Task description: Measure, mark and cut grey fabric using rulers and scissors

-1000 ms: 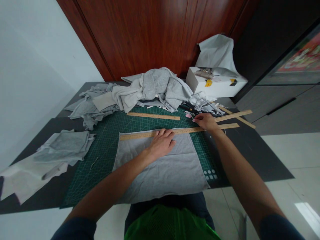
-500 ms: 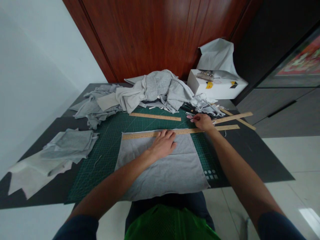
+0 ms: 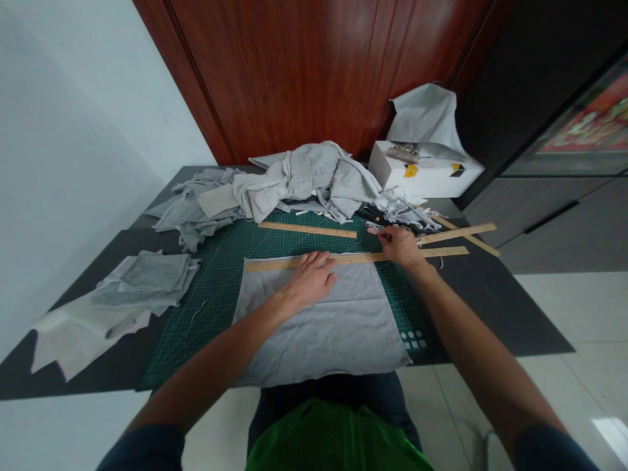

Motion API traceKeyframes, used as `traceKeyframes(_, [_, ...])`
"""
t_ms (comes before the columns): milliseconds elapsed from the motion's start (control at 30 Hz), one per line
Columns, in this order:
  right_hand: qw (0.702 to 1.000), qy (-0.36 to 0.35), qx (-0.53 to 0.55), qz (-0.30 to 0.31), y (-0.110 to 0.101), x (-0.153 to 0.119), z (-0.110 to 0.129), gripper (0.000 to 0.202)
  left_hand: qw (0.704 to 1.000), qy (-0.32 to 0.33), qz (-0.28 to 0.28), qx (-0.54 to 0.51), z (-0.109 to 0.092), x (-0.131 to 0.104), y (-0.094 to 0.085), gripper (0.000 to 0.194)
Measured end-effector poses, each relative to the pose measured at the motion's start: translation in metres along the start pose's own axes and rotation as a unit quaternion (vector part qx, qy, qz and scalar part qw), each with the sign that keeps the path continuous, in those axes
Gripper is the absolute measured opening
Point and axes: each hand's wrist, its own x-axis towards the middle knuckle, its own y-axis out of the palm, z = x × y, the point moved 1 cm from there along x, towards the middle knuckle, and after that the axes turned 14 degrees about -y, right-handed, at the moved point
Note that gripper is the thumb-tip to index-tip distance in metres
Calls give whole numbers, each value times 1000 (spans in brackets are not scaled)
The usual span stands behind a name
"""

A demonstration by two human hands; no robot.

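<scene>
My left hand (image 3: 311, 278) lies flat with its fingers stretched out, pressing a long wooden ruler (image 3: 358, 259) onto a grey cloth (image 3: 338, 333). The ruler runs along the cloth's far edge and sticks out past its right side. Beyond that corner, my right hand (image 3: 400, 244) has its fingers pinched together at a small pink piece (image 3: 373, 230), whose kind is too small to make out. Under the cloth is a green cutting mat (image 3: 220, 255). A shorter wooden ruler (image 3: 307, 229) lies on the mat farther back.
Heaped grey cloth (image 3: 314, 173) fills the back of the dark table (image 3: 495, 301). Folded grey pieces (image 3: 147, 278) and a pale cloth (image 3: 83, 333) lie at left. More wooden rulers (image 3: 461, 231) cross at right, near a white box (image 3: 426, 173). A loose thread (image 3: 197, 311) rests on the mat.
My left hand has slid slightly left along the ruler. My right hand stays near the pink piece, and less pink shows at its fingertips. The view has shifted a little.
</scene>
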Motion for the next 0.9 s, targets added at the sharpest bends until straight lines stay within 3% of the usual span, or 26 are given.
traceKeyframes(133, [987,-132,61,66,4,-15,28,20,999,-30,-21,1,28,-7,-8,28])
traceKeyframes(300, [973,-201,59,95,4,-31,45,22,998,-59,-24,-12,56,-29,-3,33])
traceKeyframes(467, [977,-180,-9,117,9,-37,33,29,997,-66,-37,-16,75,-42,1,33])
traceKeyframes(700, [980,-141,-42,131,18,-40,15,31,993,-104,-50,-5,92,-39,-3,32])
traceKeyframes(900, [978,-184,49,86,10,-41,13,34,993,-108,-57,-5,92,-37,-11,32])
